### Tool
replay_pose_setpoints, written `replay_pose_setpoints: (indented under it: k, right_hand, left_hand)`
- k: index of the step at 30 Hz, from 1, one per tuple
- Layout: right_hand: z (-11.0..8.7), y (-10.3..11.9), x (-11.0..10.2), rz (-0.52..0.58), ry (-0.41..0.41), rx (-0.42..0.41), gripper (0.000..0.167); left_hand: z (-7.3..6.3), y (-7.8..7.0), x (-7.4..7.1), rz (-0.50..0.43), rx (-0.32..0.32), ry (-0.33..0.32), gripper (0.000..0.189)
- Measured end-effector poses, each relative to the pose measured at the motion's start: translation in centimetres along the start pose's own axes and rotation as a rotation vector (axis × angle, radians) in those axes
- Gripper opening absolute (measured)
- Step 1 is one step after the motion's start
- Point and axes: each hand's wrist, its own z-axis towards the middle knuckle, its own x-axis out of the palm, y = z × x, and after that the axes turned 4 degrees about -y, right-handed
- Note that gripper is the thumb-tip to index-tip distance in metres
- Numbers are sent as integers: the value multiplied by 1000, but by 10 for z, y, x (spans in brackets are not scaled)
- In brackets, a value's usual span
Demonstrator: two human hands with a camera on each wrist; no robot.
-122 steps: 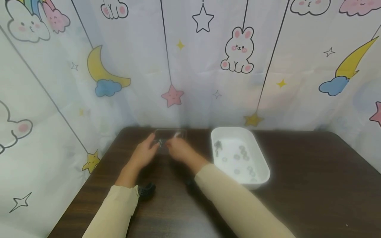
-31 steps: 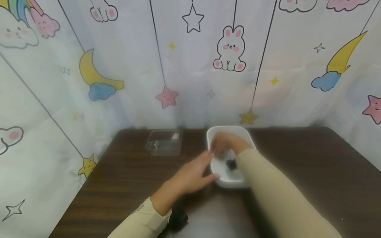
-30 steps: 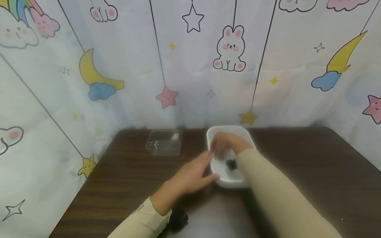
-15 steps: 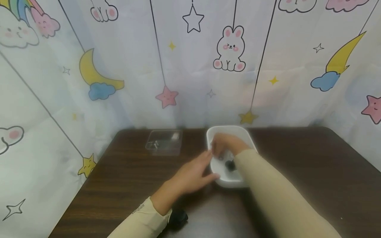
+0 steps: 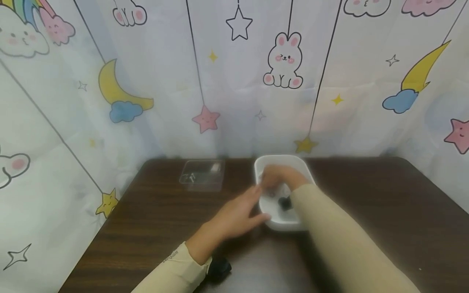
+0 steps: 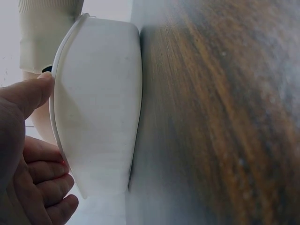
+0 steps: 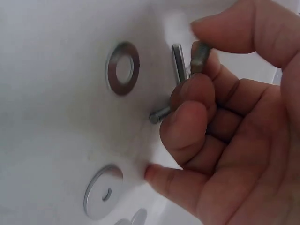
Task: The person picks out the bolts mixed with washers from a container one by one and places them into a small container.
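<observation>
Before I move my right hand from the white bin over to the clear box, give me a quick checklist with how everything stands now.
1. Left grip on the bin: ok, touching its rim.
2. Bin flat on the table: ok.
3. Right grip holding a metal piece: ok, at the fingers.
4. Only that piece held: cannot tell; two rods show right by the fingers.
5. Right grip out of the bin: not ok, inside it.
6. Clear box unlidded: cannot tell.
</observation>
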Motion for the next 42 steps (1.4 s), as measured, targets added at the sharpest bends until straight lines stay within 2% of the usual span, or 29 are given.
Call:
replay_pose_setpoints:
  k: [2, 6, 11, 15, 18, 21, 23, 27, 31, 37, 42]
  right_hand:
    - [0, -4, -2, 25, -20, -9, 24]
    - [-3, -10, -4, 179, -29, 35, 33]
    - [-5, -19, -5, 298, -35, 45, 35]
    - [-5, -25, -5, 315, -47, 45, 37]
    - [-6, -28, -6, 285, -62, 48, 37]
    - [-6, -28, -9, 267, -86, 54, 38]
    - [-6, -26, -12, 294, -105, 61, 36]
    - [-7, -18, -17, 426, -169, 41, 28]
    - [-9, -9, -20, 518, -270, 5, 25]
    - [-11, 7, -27, 522, -415, 9, 25]
    - [-9, 28, -35, 482, -475, 13, 30]
  left_hand:
    - [0, -1, -2, 2, -3, 3, 83]
    - [0, -2, -3, 1, -4, 7, 83]
    - [0, 0, -1, -4, -4, 12, 82]
    - [-1, 2, -1, -10, -3, 19, 80]
    - [-3, 1, -5, -20, 2, 20, 78]
    - [-4, 2, -10, -39, 12, -1, 76]
    - [-4, 5, -13, -51, 9, -17, 76]
    - [-4, 15, -18, -45, -8, -58, 76]
    - [-6, 29, -23, -27, -40, -119, 74]
    - [-9, 52, -36, -25, -113, -199, 72]
    - [-11, 73, -44, -16, -161, -221, 73]
